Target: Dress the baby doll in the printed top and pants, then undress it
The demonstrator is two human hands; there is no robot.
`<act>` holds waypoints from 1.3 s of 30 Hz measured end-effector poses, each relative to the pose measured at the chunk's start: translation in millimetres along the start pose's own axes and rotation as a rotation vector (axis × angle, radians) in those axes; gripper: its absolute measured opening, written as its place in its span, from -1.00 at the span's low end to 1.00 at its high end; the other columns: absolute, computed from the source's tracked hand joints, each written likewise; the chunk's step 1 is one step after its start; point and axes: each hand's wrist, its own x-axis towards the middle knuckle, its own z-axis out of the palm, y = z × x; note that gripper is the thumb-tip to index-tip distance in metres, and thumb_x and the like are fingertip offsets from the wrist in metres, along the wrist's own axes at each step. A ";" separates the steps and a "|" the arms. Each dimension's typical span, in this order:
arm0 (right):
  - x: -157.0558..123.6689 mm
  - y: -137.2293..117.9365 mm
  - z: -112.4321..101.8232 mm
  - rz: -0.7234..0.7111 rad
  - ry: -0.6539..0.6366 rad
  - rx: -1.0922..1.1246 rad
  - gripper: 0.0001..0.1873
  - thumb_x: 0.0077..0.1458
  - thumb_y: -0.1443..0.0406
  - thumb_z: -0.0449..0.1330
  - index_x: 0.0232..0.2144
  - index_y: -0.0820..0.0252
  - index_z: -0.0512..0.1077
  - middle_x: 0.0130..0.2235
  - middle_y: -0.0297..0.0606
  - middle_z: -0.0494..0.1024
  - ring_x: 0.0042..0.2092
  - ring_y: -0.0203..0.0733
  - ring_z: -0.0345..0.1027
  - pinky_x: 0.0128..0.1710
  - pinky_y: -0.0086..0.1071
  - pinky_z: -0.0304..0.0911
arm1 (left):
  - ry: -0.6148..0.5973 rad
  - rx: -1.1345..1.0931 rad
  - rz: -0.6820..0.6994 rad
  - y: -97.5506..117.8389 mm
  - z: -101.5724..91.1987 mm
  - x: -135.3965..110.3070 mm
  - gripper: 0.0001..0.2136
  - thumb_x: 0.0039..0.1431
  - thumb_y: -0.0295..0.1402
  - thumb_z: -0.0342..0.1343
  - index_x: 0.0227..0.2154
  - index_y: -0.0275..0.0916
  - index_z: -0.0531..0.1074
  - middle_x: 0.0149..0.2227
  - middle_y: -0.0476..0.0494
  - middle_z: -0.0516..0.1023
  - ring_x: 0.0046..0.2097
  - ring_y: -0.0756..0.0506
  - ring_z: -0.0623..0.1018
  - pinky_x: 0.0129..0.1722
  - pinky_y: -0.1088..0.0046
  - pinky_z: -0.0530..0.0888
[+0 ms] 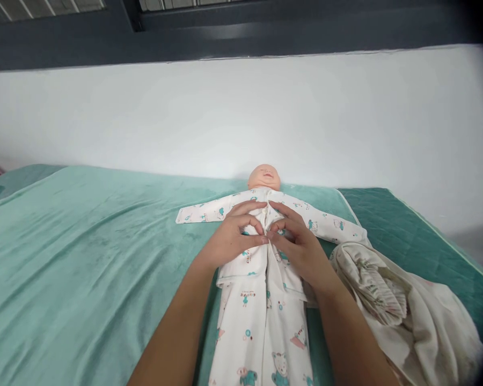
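Observation:
A baby doll (pixel 264 177) lies on its back, dressed in a white printed long-sleeved top (pixel 241 265) and matching printed trousers (pixel 247 335). Both of its sleeves stretch out to the sides. Over the doll's chest, my left hand (pixel 239 230) pinches the front edge of the top between thumb and fingers. My right hand (pixel 292 236) meets it at the same spot, its thumb and fingers closed on the other front edge. The fingers hide the exact fastening between them. Below the hands the front edges of the top hang slightly apart.
A crumpled cream cloth bundle (pixel 418 321) lies to the right, beside the doll's sleeve. Light green bedding (pixel 104 268) spreads under the doll, with a darker green quilted pad (pixel 410 230) at right. Behind stands a white wall (pixel 185 118) under a dark beam (pixel 241 37).

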 end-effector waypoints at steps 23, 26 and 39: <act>-0.6 -0.2 -1.5 0.104 0.056 0.091 -0.89 0.04 0.21 0.28 -0.41 0.09 0.45 0.29 -0.27 0.29 0.17 0.06 0.28 0.10 -0.09 0.21 | 0.234 -0.130 -0.111 -6.5 5.3 3.1 -0.86 0.08 -0.25 0.27 -0.42 -0.19 0.48 0.06 -0.13 0.50 0.12 -0.18 0.45 0.08 0.29 0.35; 0.5 5.0 -3.3 0.147 0.133 0.264 -0.86 0.03 0.19 0.28 -0.40 0.11 0.43 0.24 -0.24 0.36 0.11 0.07 0.34 0.03 -0.11 0.24 | 0.422 -0.223 -0.170 -15.1 5.7 5.6 -0.84 0.07 -0.24 0.26 -0.41 -0.19 0.46 -0.26 -0.05 0.53 -0.19 -0.06 0.50 -0.15 0.41 0.39; 1.9 -7.4 17.5 0.027 0.270 -0.200 -0.77 0.08 0.12 0.25 -0.32 0.07 0.32 0.16 -0.21 0.36 0.17 -0.02 0.24 0.06 -0.15 0.17 | 1.158 -0.539 -0.432 -54.7 -15.4 7.7 -0.77 -0.08 -0.39 0.23 -0.35 -0.20 0.32 -0.36 0.04 0.35 -0.38 0.05 0.38 -0.36 0.49 0.36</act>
